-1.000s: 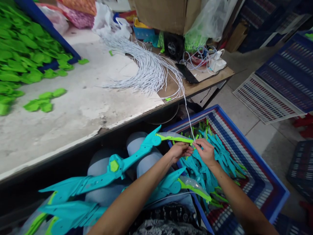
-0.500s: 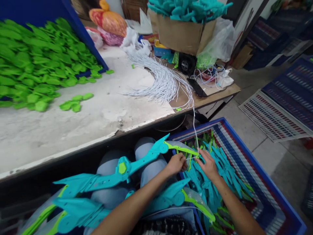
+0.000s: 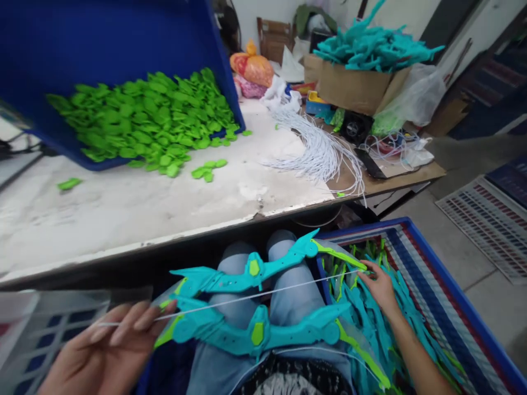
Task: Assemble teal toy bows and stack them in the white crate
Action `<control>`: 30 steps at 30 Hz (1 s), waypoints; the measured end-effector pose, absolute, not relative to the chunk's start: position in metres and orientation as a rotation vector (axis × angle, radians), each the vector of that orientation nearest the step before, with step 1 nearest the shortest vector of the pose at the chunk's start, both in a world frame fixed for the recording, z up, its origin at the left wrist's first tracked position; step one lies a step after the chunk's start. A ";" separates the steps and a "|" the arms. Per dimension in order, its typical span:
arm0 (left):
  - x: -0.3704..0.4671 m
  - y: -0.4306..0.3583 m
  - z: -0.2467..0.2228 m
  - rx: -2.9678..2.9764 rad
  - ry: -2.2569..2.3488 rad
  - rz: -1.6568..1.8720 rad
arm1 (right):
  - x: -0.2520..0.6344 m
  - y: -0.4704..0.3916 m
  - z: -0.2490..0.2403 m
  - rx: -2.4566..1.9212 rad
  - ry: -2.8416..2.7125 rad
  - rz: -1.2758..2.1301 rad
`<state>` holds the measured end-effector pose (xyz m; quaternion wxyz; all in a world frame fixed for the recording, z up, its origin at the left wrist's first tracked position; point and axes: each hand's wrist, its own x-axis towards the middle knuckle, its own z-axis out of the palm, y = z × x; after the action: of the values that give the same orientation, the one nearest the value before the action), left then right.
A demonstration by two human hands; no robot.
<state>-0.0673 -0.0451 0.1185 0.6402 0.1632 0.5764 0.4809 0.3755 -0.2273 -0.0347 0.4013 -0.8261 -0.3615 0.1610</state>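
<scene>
Two turquoise toy bows with lime-green limb tips lie across my lap. The far toy bow (image 3: 284, 263) has its right tip pinched in my right hand (image 3: 379, 288), where a white string (image 3: 263, 293) is attached or held. That string runs taut to the left above the bows, and my left hand (image 3: 117, 337) grips its other end between closed fingers near the bows' left tips. Closer to my body lies the near toy bow (image 3: 288, 336), with a slack white string of its own. My left fingers partly cover the far bow's left end.
A blue crate (image 3: 457, 299) of similar bows stands at my right. On the table (image 3: 173, 219) are a blue bin (image 3: 228, 82) of green pieces (image 3: 152, 118), a bundle of white strings (image 3: 317, 151) and a cardboard box (image 3: 354, 85) of turquoise parts. Another crate edge (image 3: 37, 329) shows left.
My left hand has moved from beside the right hand far to the left, drawing the string along the bow. The string has left the bundle. The view has turned left.
</scene>
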 end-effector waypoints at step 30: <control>-0.098 -0.053 0.078 0.502 1.364 1.598 | 0.158 0.005 0.023 -1.209 -2.533 0.823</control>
<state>-0.0981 -0.0528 0.0779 0.4711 0.2050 0.5569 0.6526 0.1577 0.0050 0.0228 0.1081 -0.4110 -0.8610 0.2796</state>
